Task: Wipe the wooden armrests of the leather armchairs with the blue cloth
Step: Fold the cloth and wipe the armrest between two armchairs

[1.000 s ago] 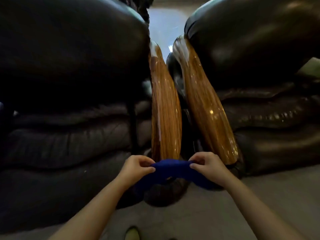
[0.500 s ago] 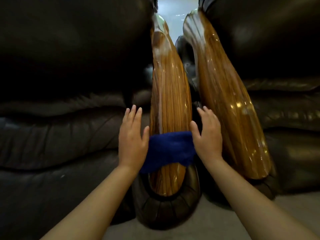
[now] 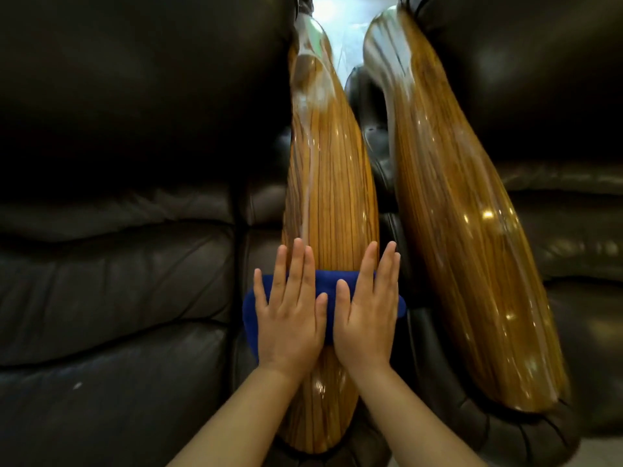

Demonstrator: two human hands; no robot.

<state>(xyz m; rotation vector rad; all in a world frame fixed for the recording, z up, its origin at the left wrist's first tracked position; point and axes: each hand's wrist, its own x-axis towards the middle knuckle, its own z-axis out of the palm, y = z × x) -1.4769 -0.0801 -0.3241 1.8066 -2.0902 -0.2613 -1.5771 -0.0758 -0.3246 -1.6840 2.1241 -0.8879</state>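
Observation:
The blue cloth (image 3: 332,281) is draped across the left glossy wooden armrest (image 3: 332,183), about a third of the way up from its near end. My left hand (image 3: 290,318) and my right hand (image 3: 367,318) lie side by side on top of the cloth. Both palms are flat and the fingers point up along the wood, pinning the cloth to the armrest. The cloth's ends hang down over both edges of the armrest. A second wooden armrest (image 3: 465,230) runs parallel on the right, apart from both hands.
Dark leather armchairs flank the armrests: one at left (image 3: 118,264), one at right (image 3: 556,112). A narrow gap with padded leather (image 3: 377,156) separates the two armrests. Pale floor shows at the far top (image 3: 340,18).
Both hands moved from the armrest's sides onto the top of the cloth, palms flat. The view has come closer to the armrests. A second ago the cloth was held stretched at the armrest's near end.

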